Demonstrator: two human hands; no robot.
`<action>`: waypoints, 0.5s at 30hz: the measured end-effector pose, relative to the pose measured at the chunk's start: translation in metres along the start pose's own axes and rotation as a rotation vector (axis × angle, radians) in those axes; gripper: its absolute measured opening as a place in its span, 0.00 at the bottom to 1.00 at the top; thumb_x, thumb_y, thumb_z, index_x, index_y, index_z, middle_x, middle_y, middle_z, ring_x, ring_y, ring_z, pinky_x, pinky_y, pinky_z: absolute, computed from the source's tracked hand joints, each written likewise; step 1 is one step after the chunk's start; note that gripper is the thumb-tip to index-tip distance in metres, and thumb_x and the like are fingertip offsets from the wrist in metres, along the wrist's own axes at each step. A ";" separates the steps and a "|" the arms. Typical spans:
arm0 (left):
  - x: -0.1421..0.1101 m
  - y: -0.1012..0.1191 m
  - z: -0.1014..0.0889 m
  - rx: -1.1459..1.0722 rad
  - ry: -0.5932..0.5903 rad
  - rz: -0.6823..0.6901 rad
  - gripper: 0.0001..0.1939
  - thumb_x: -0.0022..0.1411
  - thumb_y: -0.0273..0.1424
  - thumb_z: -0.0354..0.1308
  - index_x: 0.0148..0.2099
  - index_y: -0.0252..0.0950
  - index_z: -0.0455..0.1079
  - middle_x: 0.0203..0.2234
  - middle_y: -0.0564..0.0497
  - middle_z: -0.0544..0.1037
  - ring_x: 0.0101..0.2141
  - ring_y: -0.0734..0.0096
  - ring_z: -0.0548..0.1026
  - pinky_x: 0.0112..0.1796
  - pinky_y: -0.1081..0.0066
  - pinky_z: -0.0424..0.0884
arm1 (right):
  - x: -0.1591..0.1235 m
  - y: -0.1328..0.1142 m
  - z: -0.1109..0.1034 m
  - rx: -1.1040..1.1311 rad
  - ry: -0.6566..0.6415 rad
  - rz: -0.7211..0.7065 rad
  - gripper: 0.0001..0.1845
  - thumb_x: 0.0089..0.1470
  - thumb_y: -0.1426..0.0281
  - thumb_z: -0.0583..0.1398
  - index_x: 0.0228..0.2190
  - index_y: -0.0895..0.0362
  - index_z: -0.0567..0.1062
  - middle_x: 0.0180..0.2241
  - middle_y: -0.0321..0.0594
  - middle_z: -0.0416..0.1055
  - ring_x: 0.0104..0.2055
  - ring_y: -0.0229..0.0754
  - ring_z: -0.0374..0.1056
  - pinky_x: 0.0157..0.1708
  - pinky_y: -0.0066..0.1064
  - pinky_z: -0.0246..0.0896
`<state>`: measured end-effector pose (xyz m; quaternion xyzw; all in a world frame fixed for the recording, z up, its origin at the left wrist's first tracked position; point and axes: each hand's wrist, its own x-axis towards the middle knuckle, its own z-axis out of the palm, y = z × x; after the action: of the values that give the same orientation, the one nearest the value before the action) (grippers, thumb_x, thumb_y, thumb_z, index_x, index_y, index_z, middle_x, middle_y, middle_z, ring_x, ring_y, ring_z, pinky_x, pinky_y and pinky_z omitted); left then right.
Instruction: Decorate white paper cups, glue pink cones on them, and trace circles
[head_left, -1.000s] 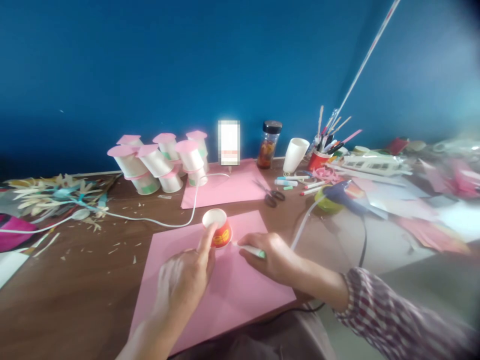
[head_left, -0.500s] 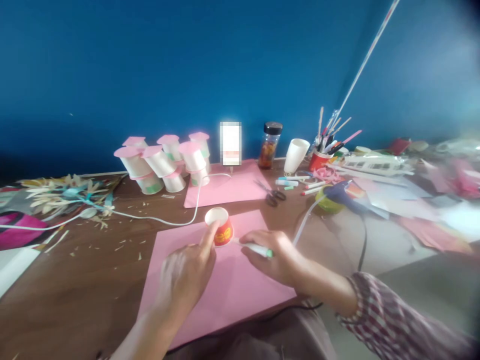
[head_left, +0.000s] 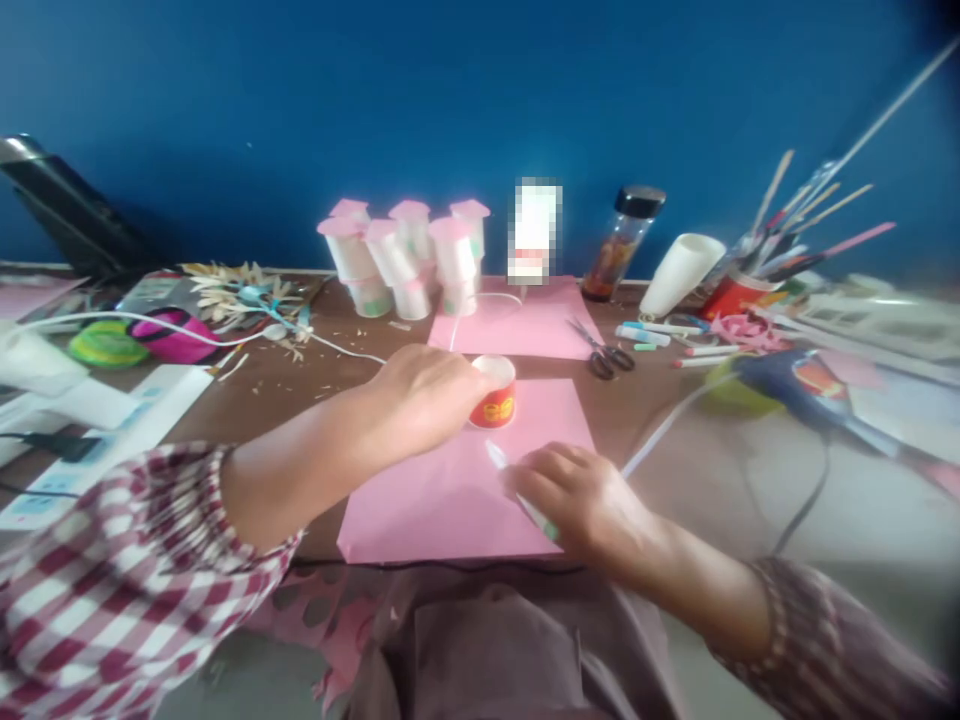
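A red paper cup (head_left: pixel 493 407) with a yellow design and white inside stands upright on a pink sheet (head_left: pixel 450 510). My left hand (head_left: pixel 427 400) grips it from the left, fingers closed at its rim; some fingertips are hidden. In my right hand (head_left: pixel 574 500) is a white marker pen (head_left: pixel 536 515) with a green end, its tip pointing up and left. That tip is just below the cup, apart from it, over the pink sheet.
Several pink-topped white cup stacks (head_left: pixel 371 275) stand at the back. Behind the cup lie scissors (head_left: pixel 604 355), with loose markers (head_left: pixel 645 335) nearby. A dark-capped jar (head_left: pixel 622 245), a white cup (head_left: pixel 682 275) and a red brush cup (head_left: pixel 739 297) line the wall. A white cable (head_left: pixel 345 350) crosses the table.
The view has swung, so the table things sit farther right and higher. My left hand has gone from a finger on the cup's front to its left rim; the pen tip is farther from the cup.
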<state>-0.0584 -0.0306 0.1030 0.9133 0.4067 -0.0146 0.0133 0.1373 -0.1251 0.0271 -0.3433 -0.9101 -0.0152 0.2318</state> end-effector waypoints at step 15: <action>0.001 0.004 -0.013 0.013 -0.147 0.010 0.18 0.50 0.28 0.51 0.43 0.37 0.75 0.17 0.50 0.68 0.21 0.66 0.68 0.26 0.67 0.54 | 0.057 -0.023 0.042 -0.423 -0.045 -0.118 0.12 0.58 0.80 0.50 0.29 0.60 0.70 0.25 0.41 0.66 0.28 0.43 0.64 0.26 0.34 0.60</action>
<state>-0.0544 -0.0322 0.1158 0.9119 0.3999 -0.0840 0.0373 0.0680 -0.0994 0.0168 -0.3308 -0.9100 -0.2118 0.1328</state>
